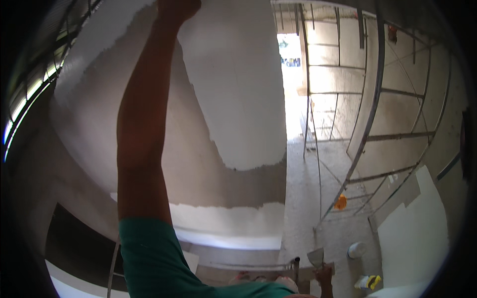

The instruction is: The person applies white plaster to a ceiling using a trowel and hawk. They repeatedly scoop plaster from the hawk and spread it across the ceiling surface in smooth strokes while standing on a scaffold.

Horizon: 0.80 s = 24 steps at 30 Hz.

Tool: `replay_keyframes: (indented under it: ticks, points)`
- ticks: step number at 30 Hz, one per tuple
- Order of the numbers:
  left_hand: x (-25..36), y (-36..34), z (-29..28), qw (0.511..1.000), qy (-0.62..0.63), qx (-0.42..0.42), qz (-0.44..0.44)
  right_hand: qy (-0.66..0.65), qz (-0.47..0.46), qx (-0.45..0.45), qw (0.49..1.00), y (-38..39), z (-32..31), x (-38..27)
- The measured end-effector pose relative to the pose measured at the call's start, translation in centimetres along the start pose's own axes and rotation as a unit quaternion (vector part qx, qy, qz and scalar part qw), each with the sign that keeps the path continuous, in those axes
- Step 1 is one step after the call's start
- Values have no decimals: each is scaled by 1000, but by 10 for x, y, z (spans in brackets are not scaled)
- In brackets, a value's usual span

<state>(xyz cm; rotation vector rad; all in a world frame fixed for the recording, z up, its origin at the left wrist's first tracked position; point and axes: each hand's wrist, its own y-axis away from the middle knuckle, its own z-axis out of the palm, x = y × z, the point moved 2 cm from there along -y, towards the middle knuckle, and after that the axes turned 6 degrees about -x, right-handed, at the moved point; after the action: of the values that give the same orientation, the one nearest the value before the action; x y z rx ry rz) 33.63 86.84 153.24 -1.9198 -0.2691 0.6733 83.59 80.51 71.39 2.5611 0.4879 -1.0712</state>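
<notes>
My left arm, in a green sleeve, reaches up along a wall (189, 164) partly coated in white plaster. At the top edge, my left hand (178, 9) is cut off, and its fingers cannot be made out. The wet-looking white coat (233, 94) has ragged edges against the grey-brown surface. Low on the right, my right hand (324, 276) is closed around the handle of a putty knife (316, 256), whose broad flat blade points upward, apart from the wall.
Metal scaffolding (366, 134) stands on the right, with an orange object (340, 202) near its foot. A white bucket (356, 250) and a yellow-and-white bag (368, 282) are on the floor below. A bright doorway (293, 99) lies beyond the wall's edge.
</notes>
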Motion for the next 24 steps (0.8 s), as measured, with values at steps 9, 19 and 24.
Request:
replay_keyframes:
  ticks: [9,19,24]
  points:
    - [78,205,83,999,16,-46,12,-142,94,-41,985,-3,-8,3]
    - [159,520,144,964,114,-239,-15,-95,88,-44,991,18,-11,-6]
    - [139,444,87,956,146,-251,29,21,40,-10,999,25,3,26]
